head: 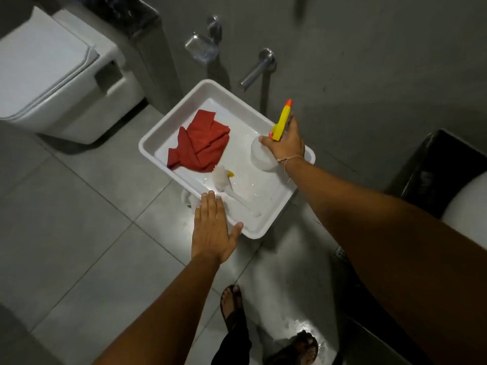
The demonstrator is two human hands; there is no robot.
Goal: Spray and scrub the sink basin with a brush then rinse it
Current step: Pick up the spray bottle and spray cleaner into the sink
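White plastic fills the middle of the frame: one square sink basin [158,143], wet inside, set against the grey wall below one metal tap [257,69]. Our right hand [286,142], right of centre, is wrapped around the neck of one spray bottle [263,156], which stands at the basin's right edge. Its fingers [264,140] are curled and pressed against the bottle just under the yellow and orange trigger head. Our left hand [212,227], low in the middle of the frame, lies flat over the basin's near rim. Its fingers [208,206] are straight and close together, with the thumb spread out to touch the rim, and it grips nothing. One brush [224,180] with a white head and handle lies inside the basin, just beyond the left fingertips, apart from them. One red cloth [200,143] lies crumpled in the basin's upper left part. One toilet [52,75] sits at the upper left of the frame. Two sandalled feet [233,304] stand on the tiled floor [79,233] at the bottom.
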